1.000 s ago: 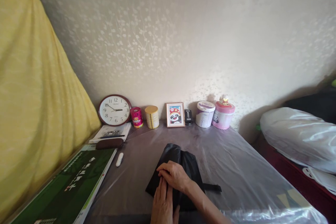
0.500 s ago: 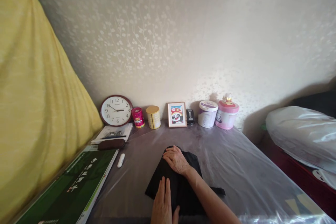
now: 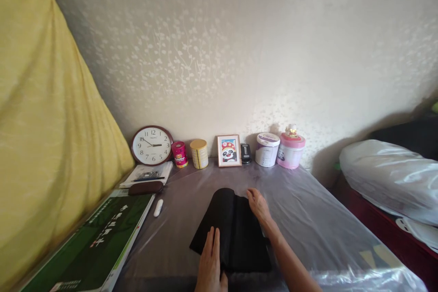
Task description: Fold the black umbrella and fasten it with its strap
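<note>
A folded piece of black fabric (image 3: 248, 242) lies on the covered table in front of me, with a raised, rounded fold along its left part and a flatter part on the right. My left hand (image 3: 209, 258) rests on the near end of the raised fold, its fingers straight and its thumb low at the side. At the far right corner of the fabric is my right hand (image 3: 259, 206), fingers bent round the edge. The tips of those fingers are partly hidden.
A green book (image 3: 92, 242), a brown case (image 3: 146, 187) and a small white object (image 3: 158, 208) lie to the left. Along the wall stand a clock (image 3: 152, 146), a pink can (image 3: 179, 154), a yellow-lidded can (image 3: 199, 154), a picture frame (image 3: 229, 151) and two tubs (image 3: 267, 150).
My right hand has gone from lying on the fabric's raised left part to its far right edge. The black strip that stuck out at right no longer shows. My left hand stays almost in place.
</note>
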The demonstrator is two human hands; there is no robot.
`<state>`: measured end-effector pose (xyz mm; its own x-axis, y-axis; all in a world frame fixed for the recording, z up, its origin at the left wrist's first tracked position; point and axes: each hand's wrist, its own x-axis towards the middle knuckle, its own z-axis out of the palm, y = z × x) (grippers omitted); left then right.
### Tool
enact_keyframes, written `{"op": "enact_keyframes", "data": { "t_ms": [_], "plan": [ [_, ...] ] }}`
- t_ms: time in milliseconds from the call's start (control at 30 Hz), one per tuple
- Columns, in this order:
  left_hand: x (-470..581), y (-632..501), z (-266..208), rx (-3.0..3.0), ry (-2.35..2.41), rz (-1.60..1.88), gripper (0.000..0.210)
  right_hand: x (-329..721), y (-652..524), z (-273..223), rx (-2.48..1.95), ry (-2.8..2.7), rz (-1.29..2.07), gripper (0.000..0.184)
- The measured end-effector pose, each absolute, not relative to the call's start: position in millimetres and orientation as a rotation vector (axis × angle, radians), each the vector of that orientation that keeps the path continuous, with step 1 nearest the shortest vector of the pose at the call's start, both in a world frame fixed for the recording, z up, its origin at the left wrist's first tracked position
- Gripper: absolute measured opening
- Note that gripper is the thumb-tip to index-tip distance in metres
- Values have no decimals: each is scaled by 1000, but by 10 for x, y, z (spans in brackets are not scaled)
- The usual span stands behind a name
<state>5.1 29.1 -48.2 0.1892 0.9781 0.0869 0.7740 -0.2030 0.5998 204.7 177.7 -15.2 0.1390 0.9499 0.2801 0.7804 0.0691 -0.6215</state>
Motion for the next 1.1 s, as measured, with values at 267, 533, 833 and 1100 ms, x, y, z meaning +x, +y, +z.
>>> {"op": "enact_keyframes", "data": {
  "t_ms": [267, 533, 833, 1100],
  "plan": [
    [32, 282, -568, 1976, 1522, 916, 88, 2315, 1414, -228, -1822, -1527, 565, 37],
    [26, 284, -550, 2012, 1561, 879, 88, 2198, 1409, -273, -1712, -1516, 554, 29],
    [52, 269, -529, 2024, 1623, 834, 88, 2016, 1438, 19, -1361, -1344, 888, 41],
    [32, 292, -517, 2029, 1655, 758, 91, 1492, 1567, 208, -1233, -1270, 1056, 40]
  ]
}}
